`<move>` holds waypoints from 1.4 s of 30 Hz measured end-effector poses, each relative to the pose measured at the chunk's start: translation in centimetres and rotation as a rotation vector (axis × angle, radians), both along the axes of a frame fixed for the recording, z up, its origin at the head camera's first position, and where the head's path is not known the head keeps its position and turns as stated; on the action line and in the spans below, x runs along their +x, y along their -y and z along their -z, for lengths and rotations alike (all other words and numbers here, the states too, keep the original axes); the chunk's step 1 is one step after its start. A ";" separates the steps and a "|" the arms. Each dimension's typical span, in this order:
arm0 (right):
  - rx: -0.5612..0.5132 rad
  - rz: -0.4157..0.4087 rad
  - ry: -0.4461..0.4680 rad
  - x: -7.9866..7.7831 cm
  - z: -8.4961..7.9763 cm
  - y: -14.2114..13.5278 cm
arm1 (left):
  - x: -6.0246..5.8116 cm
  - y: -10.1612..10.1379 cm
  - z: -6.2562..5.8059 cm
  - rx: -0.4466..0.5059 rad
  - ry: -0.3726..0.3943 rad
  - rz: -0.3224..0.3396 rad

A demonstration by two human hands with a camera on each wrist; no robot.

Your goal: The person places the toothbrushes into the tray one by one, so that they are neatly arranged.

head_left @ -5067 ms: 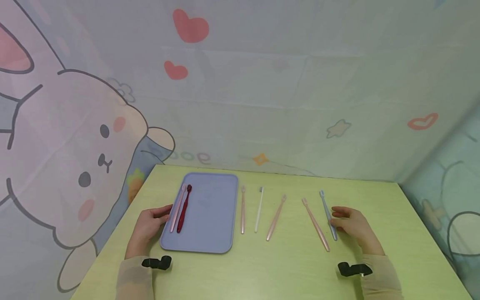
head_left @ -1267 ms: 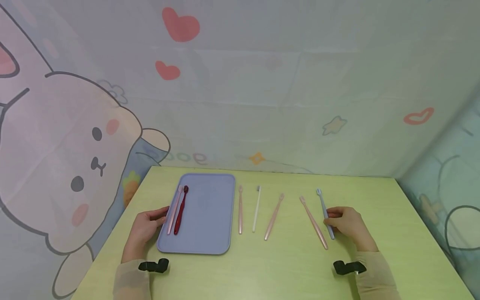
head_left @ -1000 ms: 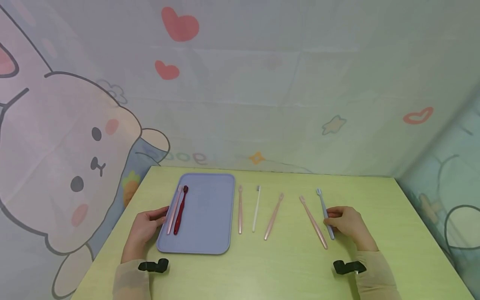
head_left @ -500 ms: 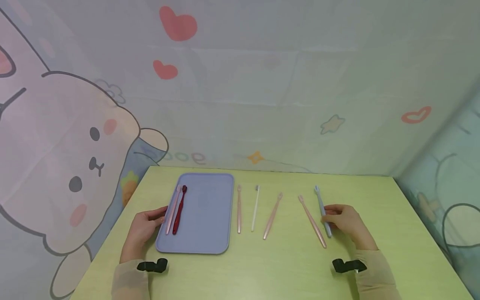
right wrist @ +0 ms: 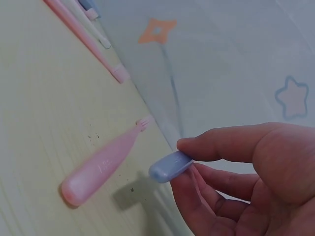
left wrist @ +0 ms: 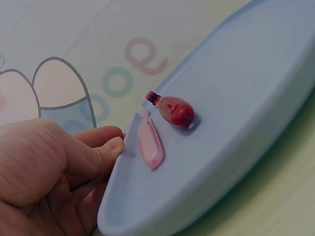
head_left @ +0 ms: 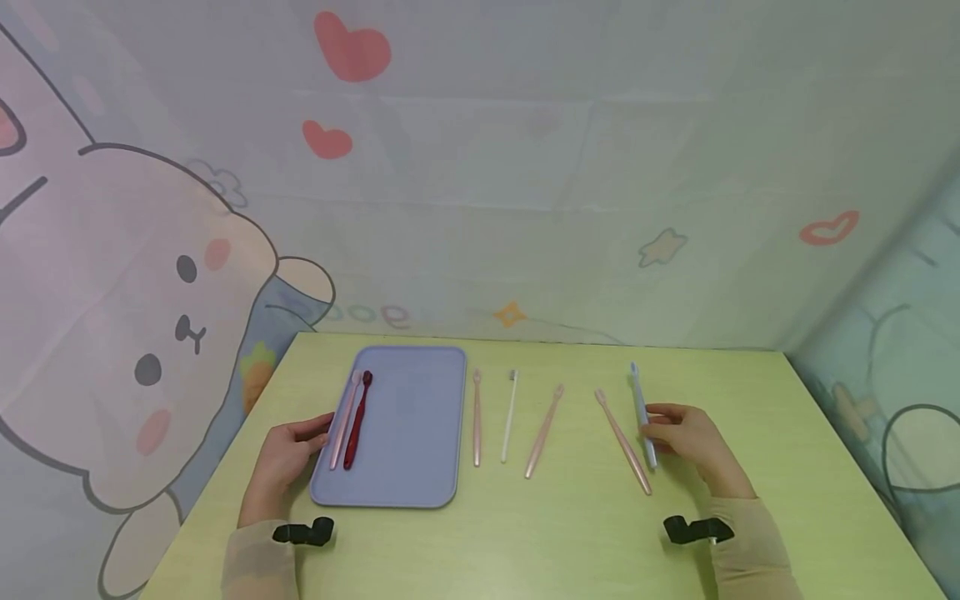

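Observation:
My right hand (head_left: 693,442) pinches a blue toothbrush (head_left: 638,398) between thumb and fingers at the right of the table. In the right wrist view the rounded handle end of the blue toothbrush (right wrist: 170,167) juts out past the thumb, and a shadow falls on the table below. At the left, my left hand (head_left: 281,458) holds the left rim of a blue-lavender tray (head_left: 412,425), thumb on the rim. On the tray lie a pink toothbrush (head_left: 344,425) and a dark red toothbrush (head_left: 357,425), side by side near that rim.
Between the tray and my right hand, a pink toothbrush (head_left: 477,421), a white toothbrush (head_left: 509,421), a second pink toothbrush (head_left: 543,433) and a third pink toothbrush (head_left: 624,442) lie on the yellow-green table (head_left: 525,542). A printed cloth (head_left: 525,167) hangs behind the table.
My right hand has gone from beside the blue toothbrush to pinching it, and has raised it slightly from the table. My left hand stays at the tray rim; the head view has shifted slightly.

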State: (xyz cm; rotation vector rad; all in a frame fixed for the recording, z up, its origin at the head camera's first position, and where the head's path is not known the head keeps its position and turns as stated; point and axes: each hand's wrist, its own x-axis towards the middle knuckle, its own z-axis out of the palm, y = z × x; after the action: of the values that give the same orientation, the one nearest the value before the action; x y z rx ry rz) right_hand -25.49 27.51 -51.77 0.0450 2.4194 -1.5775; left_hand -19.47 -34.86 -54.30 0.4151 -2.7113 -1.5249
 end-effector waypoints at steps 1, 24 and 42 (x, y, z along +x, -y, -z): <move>-0.004 -0.004 -0.001 0.0 -0.1 0.1 | 0.0 0.0 0.0 0.001 0.001 -0.001; -0.224 -0.086 -0.019 -0.1 0.0 3.4 | 0.1 0.1 0.2 0.004 0.011 0.000; -0.388 -0.025 0.011 0.2 0.6 9.0 | -0.2 0.0 0.0 0.011 0.002 -0.001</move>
State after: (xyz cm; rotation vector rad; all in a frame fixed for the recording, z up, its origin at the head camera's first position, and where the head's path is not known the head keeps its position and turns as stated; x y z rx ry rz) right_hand -25.30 18.54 -52.33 -0.0474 2.0546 -1.9953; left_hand -19.63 -34.90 -54.33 0.4185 -2.7048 -1.5404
